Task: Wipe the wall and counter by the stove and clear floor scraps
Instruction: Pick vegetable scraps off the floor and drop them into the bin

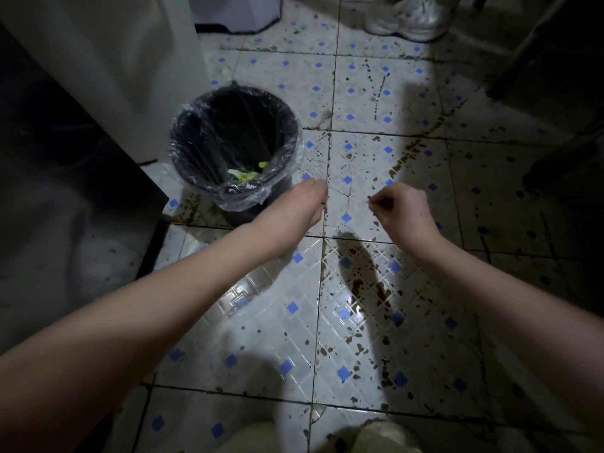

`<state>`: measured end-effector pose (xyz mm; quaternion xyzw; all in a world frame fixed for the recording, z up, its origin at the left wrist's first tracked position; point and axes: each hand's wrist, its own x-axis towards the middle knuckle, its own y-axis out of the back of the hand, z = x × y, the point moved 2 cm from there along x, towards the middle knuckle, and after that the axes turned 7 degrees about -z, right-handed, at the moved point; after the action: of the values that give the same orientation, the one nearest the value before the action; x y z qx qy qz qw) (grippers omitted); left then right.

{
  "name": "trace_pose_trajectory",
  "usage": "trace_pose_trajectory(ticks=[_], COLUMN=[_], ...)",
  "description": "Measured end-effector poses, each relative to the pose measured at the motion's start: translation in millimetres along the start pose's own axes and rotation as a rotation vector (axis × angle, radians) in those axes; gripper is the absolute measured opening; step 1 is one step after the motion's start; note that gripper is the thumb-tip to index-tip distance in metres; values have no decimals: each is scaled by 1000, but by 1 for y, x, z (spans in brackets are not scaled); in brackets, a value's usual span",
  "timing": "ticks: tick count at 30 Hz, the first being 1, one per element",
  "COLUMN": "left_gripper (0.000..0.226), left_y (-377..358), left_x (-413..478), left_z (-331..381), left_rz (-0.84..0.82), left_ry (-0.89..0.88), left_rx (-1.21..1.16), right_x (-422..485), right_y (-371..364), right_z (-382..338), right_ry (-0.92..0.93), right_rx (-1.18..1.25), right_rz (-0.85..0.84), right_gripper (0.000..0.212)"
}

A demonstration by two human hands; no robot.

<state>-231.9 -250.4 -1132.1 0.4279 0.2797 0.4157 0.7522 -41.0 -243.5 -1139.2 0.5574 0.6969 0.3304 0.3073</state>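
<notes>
I look down at a white floor tile (359,103) with blue diamonds, dirtied by dark specks and a brown stain (369,286). A black bin (183,148) with a clear plastic liner stands at the left, with yellow-green scraps (248,174) at its bottom. My left hand (294,207) hangs bent at the wrist just right of the bin's rim, its fingers pointing down and hidden from me. My right hand (402,207) hovers over the floor a little to the right, fingers curled with the tips close to the thumb. Nothing shows between them.
A pale cabinet side (130,60) and a dark counter edge (65,191) close off the left. Another person's white shoe (408,18) stands at the top. Dark furniture legs (539,76) fill the right. My own feet (376,436) are at the bottom edge.
</notes>
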Motion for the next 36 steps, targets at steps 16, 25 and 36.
trace_pose_trajectory(ticks=[16,25,36], left_gripper=[7,4,6], left_y=[84,95,106], left_x=[-34,-57,-62], left_z=[-62,-90,-96], left_rz=[293,287,251], left_ry=[173,262,303], left_rx=[132,163,182], right_x=[48,66,73], right_y=[12,-16,-34], right_z=[-95,-137,-152], right_ry=[189,215,221], right_rx=[79,164,200], right_rz=[82,37,-16], right_gripper=[12,13,26])
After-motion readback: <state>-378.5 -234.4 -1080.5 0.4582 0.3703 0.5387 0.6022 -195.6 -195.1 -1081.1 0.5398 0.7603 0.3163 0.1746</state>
